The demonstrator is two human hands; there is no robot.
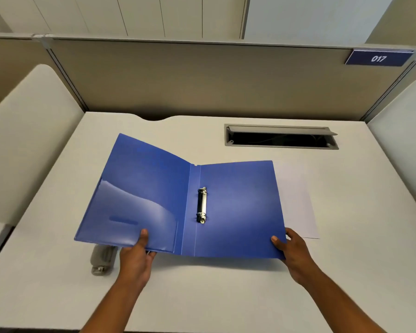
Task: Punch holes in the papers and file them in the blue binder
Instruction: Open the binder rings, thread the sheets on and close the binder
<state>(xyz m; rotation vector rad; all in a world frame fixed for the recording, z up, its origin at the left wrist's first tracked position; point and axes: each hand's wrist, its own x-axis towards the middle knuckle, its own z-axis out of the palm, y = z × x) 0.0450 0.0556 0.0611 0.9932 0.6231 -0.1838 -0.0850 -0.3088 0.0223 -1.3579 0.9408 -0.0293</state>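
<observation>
The blue binder (238, 207) is spread open above the middle of the white desk, its two-ring metal clip (201, 205) showing near the spine. My left hand (136, 254) grips the near edge of the left cover, which has a clear pocket. My right hand (293, 251) grips the near right corner of the right cover. White papers (296, 205) lie flat on the desk, partly hidden under the binder's right side. A grey hole punch (102, 259) sits on the desk under the left cover, next to my left hand.
The white desk (202, 296) is bounded by a beige partition (202, 78) at the back and pale side screens left and right. A cable tray (281, 138) with its lid open is set into the desk at the back right. A blue "017" sign (378, 58) hangs top right.
</observation>
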